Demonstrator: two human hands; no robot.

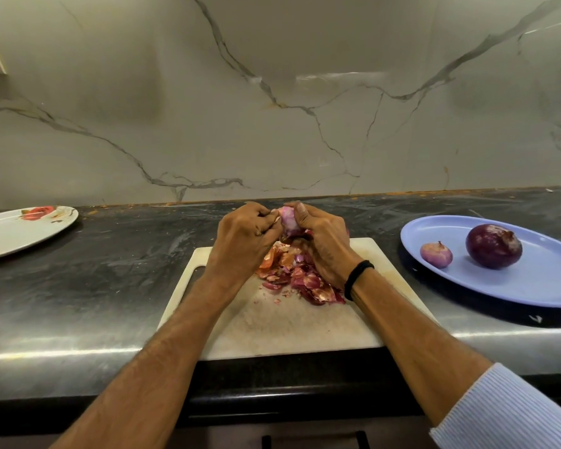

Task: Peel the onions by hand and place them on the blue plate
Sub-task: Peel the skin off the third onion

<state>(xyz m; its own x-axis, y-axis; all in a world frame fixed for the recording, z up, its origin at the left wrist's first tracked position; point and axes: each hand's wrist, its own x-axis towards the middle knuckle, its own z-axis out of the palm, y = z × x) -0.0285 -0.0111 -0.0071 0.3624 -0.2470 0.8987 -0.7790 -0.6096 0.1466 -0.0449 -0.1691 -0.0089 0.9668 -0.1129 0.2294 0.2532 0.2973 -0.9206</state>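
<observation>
A pale pink onion (pixel 288 222) is held above the white cutting board (pixel 272 325), partly hidden by both hands. My right hand (pixel 321 244) grips it from the right, thumb on top. My left hand (pixel 245 238) pinches at its left side with curled fingers, apparently on a bit of skin. A heap of red-brown onion skins (pixel 297 277) lies on the board under the hands. The blue plate (pixel 538 286) at the right carries a small pinkish onion (pixel 436 254) and a large dark purple onion (pixel 493 245).
A white plate with a red flower print (pixel 10 234) sits at the far left on the dark stone counter (pixel 110 270). A marble wall (pixel 272 108) rises close behind. The counter's front edge runs just below the board.
</observation>
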